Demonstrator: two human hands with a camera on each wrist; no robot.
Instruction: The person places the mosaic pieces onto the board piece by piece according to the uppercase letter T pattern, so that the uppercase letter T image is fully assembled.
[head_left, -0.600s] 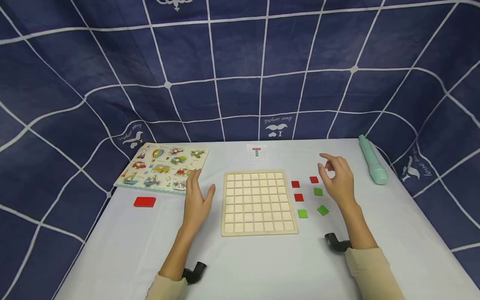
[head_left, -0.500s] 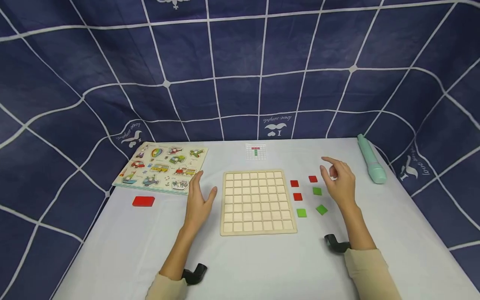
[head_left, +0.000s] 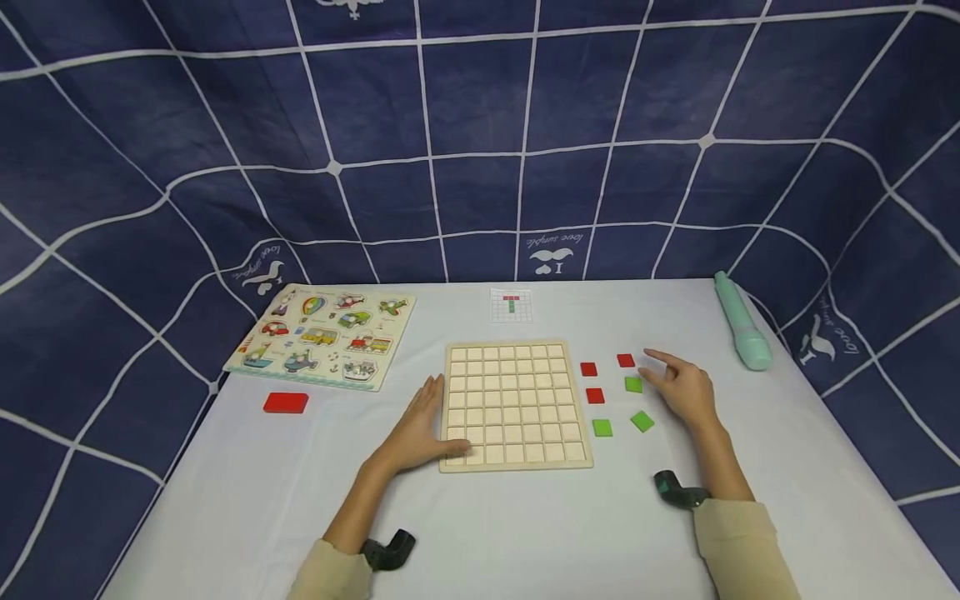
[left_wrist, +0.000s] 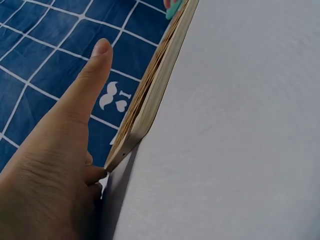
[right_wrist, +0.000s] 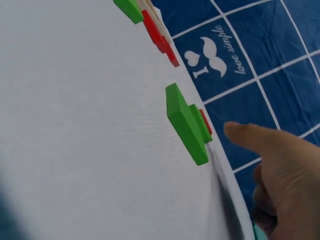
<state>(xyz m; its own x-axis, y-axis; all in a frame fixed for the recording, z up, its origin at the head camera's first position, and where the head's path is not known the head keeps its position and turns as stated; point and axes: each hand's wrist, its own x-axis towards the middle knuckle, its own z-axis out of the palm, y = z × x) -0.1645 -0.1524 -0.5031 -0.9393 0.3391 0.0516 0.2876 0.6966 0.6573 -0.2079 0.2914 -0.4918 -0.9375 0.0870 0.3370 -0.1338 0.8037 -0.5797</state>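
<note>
The wooden grid board [head_left: 517, 404] lies at the middle of the white table. My left hand [head_left: 412, 429] is at its left side, fingers extended along the edge and thumb over the lower left corner. In the left wrist view, a fingertip meets the board's corner while the thumb [left_wrist: 95, 70] stands raised. Beside the upper red tile [head_left: 626, 360] and a green tile [head_left: 633, 384], my right hand [head_left: 684, 392] holds nothing, thumb and index finger apart. Nearer me lie a tilted green tile [head_left: 642, 421] and another green tile [head_left: 602, 427]. Two red tiles [head_left: 588, 369] sit along the board's right edge.
Behind the board lies a small pattern card [head_left: 512, 306] with a red and green T. A picture puzzle [head_left: 322, 335] and a red block [head_left: 286, 402] are on the left. At far right is a mint-green microphone-shaped object [head_left: 742, 323]. Blue cloth [head_left: 480, 192] surrounds the table.
My left hand has come down and right to the board's left edge, its thumb now over the corner. My right hand has lowered towards the upper red and green tiles.
</note>
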